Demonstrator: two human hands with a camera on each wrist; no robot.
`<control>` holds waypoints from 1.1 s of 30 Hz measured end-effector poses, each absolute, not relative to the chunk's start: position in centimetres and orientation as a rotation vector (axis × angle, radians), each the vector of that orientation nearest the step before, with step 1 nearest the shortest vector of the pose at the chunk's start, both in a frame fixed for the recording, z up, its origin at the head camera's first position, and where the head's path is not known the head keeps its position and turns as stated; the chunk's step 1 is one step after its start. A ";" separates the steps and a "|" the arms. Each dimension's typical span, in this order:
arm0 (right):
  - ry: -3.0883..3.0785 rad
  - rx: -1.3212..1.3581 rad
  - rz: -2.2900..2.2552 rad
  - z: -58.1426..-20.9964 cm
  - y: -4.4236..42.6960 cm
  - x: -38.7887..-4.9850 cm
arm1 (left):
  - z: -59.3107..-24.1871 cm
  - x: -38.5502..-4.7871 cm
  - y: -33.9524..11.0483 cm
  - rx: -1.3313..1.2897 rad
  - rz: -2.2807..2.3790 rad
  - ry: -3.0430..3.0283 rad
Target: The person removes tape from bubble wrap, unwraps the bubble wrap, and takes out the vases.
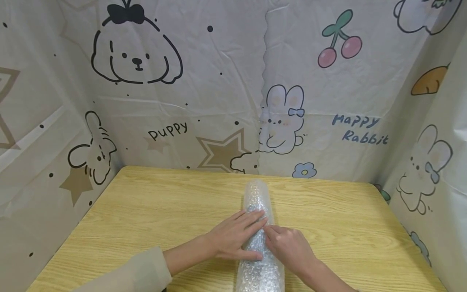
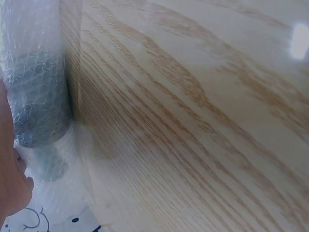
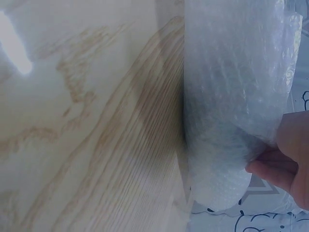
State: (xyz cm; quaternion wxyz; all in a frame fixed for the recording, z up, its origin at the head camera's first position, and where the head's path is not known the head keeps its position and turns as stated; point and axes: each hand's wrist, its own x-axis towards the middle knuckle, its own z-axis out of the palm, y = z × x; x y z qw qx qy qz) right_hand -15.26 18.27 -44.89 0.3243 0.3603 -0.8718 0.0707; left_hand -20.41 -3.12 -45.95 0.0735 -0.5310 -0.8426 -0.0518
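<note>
A long roll of bubble wrap (image 1: 256,196) lies on the table, pointing away from me. Through its clear layers in the left wrist view, a darker cylinder-shaped thing (image 2: 41,108) shows, its kind blurred by the bubbles. My left hand (image 1: 237,236) rests flat across the roll with the fingers spread. Just to its right, my right hand (image 1: 290,246) has its fingers curled at the roll's right side. Seen from the right wrist, its thumb and fingers (image 3: 270,170) pinch a loose fold of the wrap.
The roll lies along the middle of a light wood-grain table (image 1: 164,198). A pale printed cloth (image 1: 219,93) with cartoon animals hangs behind the table's far edge and along both sides.
</note>
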 end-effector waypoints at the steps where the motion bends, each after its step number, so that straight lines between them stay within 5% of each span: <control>1: -2.281 0.950 0.190 -44.9 18.3 -15.3 | -45.9 -20.4 -3.1 -1.596 -0.161 -2.531; 33: -2.215 1.003 0.433 -45.8 19.5 -16.1 | -46.1 -20.5 -3.4 -1.613 -0.199 -2.486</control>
